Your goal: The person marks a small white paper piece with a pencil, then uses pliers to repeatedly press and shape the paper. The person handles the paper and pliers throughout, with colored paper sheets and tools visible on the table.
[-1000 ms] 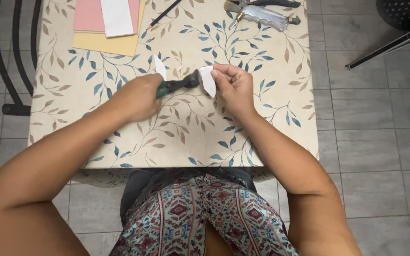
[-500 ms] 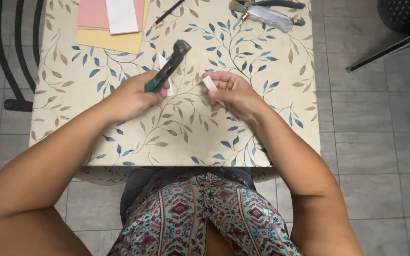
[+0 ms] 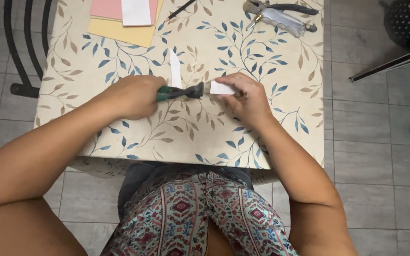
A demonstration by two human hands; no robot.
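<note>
My left hand (image 3: 131, 96) grips green-handled pliers (image 3: 180, 92), held level with the dark jaws pointing right. Those jaws meet the left edge of a small white piece (image 3: 220, 88), which my right hand (image 3: 243, 97) holds at the table's middle. A narrow white strip (image 3: 174, 68) lies on the table just behind the pliers. Whether the jaws are clamped on the piece is hard to tell.
The table (image 3: 119, 137) has a cloth printed with blue and brown leaves. Pink, white and yellow sheets (image 3: 124, 21) and a black pencil (image 3: 181, 9) lie at the back left. More hand tools (image 3: 281, 16) lie at the back right. Chair legs (image 3: 22, 52) stand left, on tiled floor.
My left hand swung the pliers from pointing up and away back down to level, jaws at the white piece. My right hand turned the piece flatter toward the table.
</note>
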